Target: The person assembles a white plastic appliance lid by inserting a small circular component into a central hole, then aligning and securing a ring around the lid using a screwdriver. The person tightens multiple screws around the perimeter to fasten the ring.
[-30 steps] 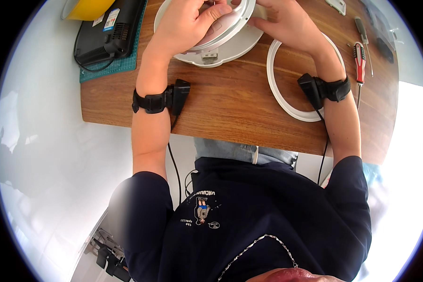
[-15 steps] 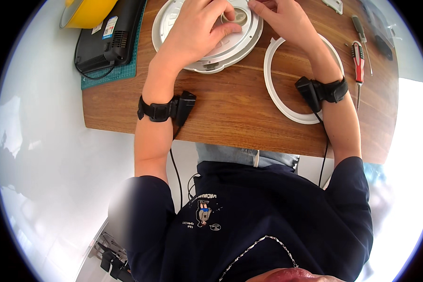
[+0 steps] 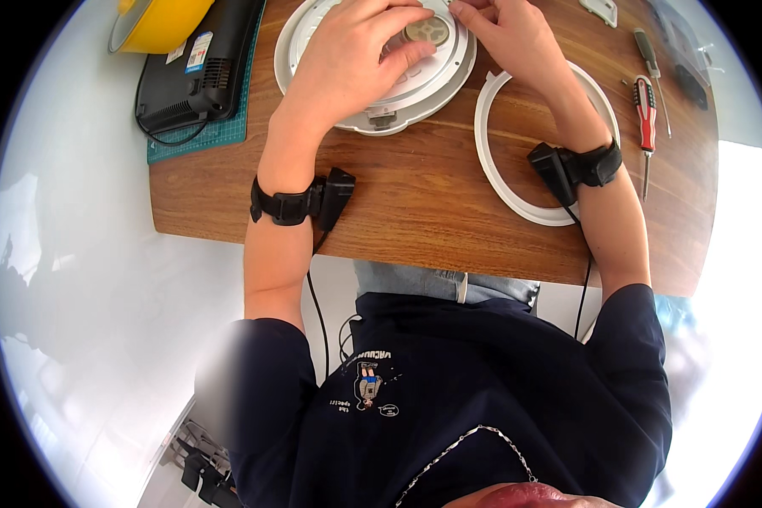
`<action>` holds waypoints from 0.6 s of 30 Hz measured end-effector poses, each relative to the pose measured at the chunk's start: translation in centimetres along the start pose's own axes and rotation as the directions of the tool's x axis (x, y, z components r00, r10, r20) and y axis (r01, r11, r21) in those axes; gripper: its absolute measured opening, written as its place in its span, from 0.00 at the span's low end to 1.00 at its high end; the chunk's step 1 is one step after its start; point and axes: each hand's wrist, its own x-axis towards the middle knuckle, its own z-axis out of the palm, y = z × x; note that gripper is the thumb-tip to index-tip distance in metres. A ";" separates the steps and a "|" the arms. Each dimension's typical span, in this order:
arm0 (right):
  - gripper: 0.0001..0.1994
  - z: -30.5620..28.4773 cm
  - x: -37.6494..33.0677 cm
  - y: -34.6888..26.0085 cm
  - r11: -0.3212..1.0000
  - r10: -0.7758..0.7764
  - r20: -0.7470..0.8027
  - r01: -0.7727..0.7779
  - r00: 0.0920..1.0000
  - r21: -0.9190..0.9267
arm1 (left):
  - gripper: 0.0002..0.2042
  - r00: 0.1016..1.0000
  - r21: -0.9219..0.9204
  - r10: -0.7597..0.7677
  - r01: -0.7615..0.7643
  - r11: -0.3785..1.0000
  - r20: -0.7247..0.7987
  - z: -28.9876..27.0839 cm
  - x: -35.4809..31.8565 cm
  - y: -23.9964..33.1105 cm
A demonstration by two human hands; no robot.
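A round white lid-like part point(image 3: 457, 72) with a raised rim lies at the far edge of the view. Set into it is a small round grey-beige piece point(image 3: 427, 32) with a ribbed pattern. My left hand point(image 3: 356, 55) rests over the lid, thumb and fingers apart on either side of that piece. At the lid's right side, my right hand point(image 3: 508, 34) has its thumb and forefinger pinched together; anything between them is too small to make out. Beneath my right wrist lies a loose white ring point(image 3: 493, 169), flat on the wooden table point(image 3: 415, 190).
At right lie a red-and-black screwdriver point(image 3: 645, 106), a grey-handled screwdriver point(image 3: 646, 51) and a clear bag point(image 3: 681, 42). A small white frame point(image 3: 601, 10) is at the far right. On the left, a black appliance point(image 3: 182, 93) sits on a green mat point(image 3: 237, 118), beside a yellow bowl point(image 3: 165, 25).
My left fingers have straightened from a curl around the round piece, which now shows more fully. The lid has shifted very slightly. My right hand keeps its pinch.
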 end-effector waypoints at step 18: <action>0.20 0.8 0.0 1.0 0.990 0.048 0.114 -0.062 0.992 0.124 | 0.35 0.969 -0.047 -0.184 0.194 0.980 0.165 -0.6 0.0 1.0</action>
